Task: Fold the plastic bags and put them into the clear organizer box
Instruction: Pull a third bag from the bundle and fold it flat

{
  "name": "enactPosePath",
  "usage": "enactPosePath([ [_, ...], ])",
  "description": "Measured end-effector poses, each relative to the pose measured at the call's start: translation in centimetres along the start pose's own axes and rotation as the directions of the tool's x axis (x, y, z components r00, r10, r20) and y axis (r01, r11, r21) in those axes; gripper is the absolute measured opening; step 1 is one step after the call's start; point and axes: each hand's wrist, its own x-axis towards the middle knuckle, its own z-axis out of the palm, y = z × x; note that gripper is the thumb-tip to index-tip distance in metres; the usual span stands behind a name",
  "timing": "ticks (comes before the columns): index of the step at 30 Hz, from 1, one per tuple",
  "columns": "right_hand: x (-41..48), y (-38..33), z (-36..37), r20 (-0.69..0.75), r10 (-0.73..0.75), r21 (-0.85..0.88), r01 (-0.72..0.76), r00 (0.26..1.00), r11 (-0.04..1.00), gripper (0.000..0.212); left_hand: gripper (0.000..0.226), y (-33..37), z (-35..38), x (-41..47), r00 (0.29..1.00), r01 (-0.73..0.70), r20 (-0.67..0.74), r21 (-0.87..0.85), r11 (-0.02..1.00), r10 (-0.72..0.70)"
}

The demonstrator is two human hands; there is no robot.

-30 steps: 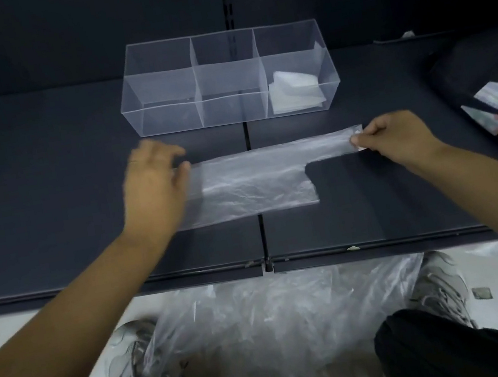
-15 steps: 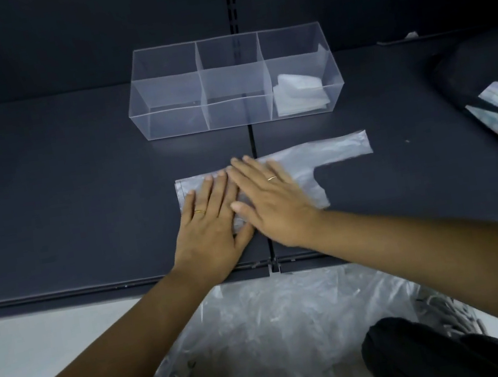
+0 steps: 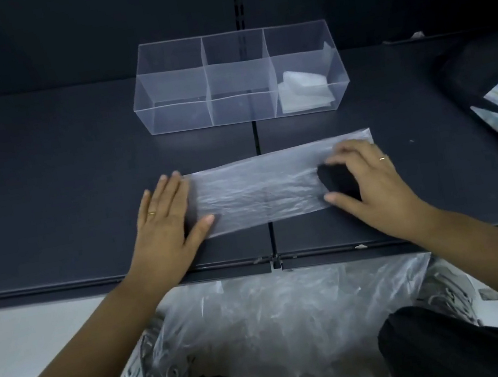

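Observation:
A thin translucent plastic bag [image 3: 260, 186] lies flat as a long strip across the dark shelf [image 3: 46, 194]. My left hand [image 3: 165, 224] presses flat on its left end with straight fingers. My right hand [image 3: 366, 176] arches over its right end, fingertips and thumb touching the plastic. Behind the bag stands the clear organizer box [image 3: 177, 115] with three compartments. Its right compartment holds folded bags [image 3: 304, 91]; the other two hold nothing.
A heap of loose plastic bags [image 3: 278, 320] lies on the floor between my shoes, below the shelf's front edge [image 3: 93, 283]. A dark bag with a colourful print [image 3: 490, 75] sits at the right of the shelf.
My hands were together on the bag's left part and have slid apart to its two ends. The bag now lies as one even strip instead of an L shape.

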Motion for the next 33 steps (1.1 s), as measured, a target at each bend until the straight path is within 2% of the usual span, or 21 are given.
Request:
enactPosePath([
  [2, -0.9, -0.4, -0.1, 0.033, -0.084, 0.011, 0.084, 0.996, 0.996, 0.035, 0.077, 2.2, 0.0, 0.1, 0.988, -0.150, -0.045, -0.054, 0.987, 0.147],
  [5, -0.7, -1.1, 0.0, 0.048, -0.122, -0.006, 0.123, 0.991, 0.992, 0.015, 0.074, 5.6, 0.9, 0.4, 0.953, -0.293, 0.041, -0.117, 0.949, 0.299],
  [7, -0.1, -1.4, 0.0, 0.080, -0.144, -0.023, 0.146, 0.986, 0.989, 0.007, 0.076, 6.8, 1.9, 0.4, 0.935, -0.328, 0.107, -0.103, 0.939, 0.338],
  [9, 0.3, -1.5, -0.2, 0.144, -0.132, 0.017, 0.131, 0.981, 0.991, 0.005, 0.078, 7.1, 2.7, 0.6, 0.936, -0.332, 0.110, -0.050, 0.942, 0.335],
  [11, 0.5, -1.4, -0.9, 0.201, -0.063, 0.156, 0.032, 0.977, 0.987, 0.007, 0.070, 7.1, 2.6, 0.9, 0.947, -0.315, 0.052, -0.038, 0.948, 0.316],
  [13, 0.5, -1.3, -2.0, 0.252, -0.003, 0.259, -0.064, 0.968, 0.964, 0.013, 0.051, 7.0, 2.3, 1.3, 0.949, -0.314, -0.038, -0.028, 0.949, 0.313],
  [14, 0.4, -1.2, -2.4, 0.261, 0.007, 0.257, -0.077, 0.965, 0.963, 0.014, 0.041, 7.0, 2.2, 1.4, 0.943, -0.322, -0.095, -0.009, 0.947, 0.320],
  [16, 0.4, -1.4, -3.0, 0.201, 0.009, 0.142, -0.038, 0.979, 0.989, 0.008, 0.027, 7.0, 2.0, 1.5, 0.923, -0.343, -0.178, 0.030, 0.939, 0.342],
  [19, -0.1, -3.4, -2.5, 0.158, -0.065, -0.065, 0.076, 0.985, 0.995, 0.071, 0.020, 7.3, 1.6, 1.2, 0.909, -0.340, -0.243, 0.034, 0.940, 0.338],
  [20, -0.3, -4.2, -1.8, 0.158, -0.121, -0.113, 0.140, 0.980, 0.984, 0.083, 0.020, 7.5, 1.5, 1.1, 0.912, -0.326, -0.253, 0.024, 0.945, 0.322],
  [21, -0.5, -5.0, -1.0, 0.165, -0.164, -0.149, 0.189, 0.973, 0.971, 0.085, 0.020, 7.6, 1.4, 0.9, 0.918, -0.308, -0.259, 0.011, 0.951, 0.300],
  [23, -0.7, -5.7, 0.8, 0.110, -0.193, -0.188, 0.211, 0.975, 0.959, 0.067, 0.020, 7.7, 1.5, 0.3, 0.931, -0.269, -0.259, -0.004, 0.963, 0.258],
  [26, -0.4, -5.0, 2.0, -0.109, -0.202, -0.174, 0.181, 0.973, 0.968, 0.026, 0.023, 6.9, 1.9, -1.1, 0.944, -0.228, -0.235, 0.034, 0.973, 0.230],
  [28, 0.0, -3.9, 1.9, -0.187, -0.183, -0.115, 0.164, 0.965, 0.980, 0.011, 0.028, 5.8, 2.1, -1.8, 0.946, -0.211, -0.236, 0.072, 0.975, 0.222],
  [30, 0.4, -2.9, 1.3, -0.138, -0.093, 0.081, 0.104, 0.986, 0.991, 0.008, 0.027, 4.5, 1.8, -2.2, 0.943, -0.205, -0.256, 0.067, 0.977, 0.215],
  [31, 0.6, -2.6, 0.9, -0.082, -0.025, 0.214, 0.042, 0.996, 0.976, 0.009, 0.024, 3.9, 1.6, -2.3, 0.943, -0.199, -0.270, 0.012, 0.980, 0.195],
  [33, 1.2, -2.1, 0.3, 0.026, 0.129, 0.407, -0.128, 0.991, 0.904, 0.008, 0.019, 3.2, 0.6, -2.2, 0.966, -0.103, -0.256, -0.225, 0.969, 0.043],
])
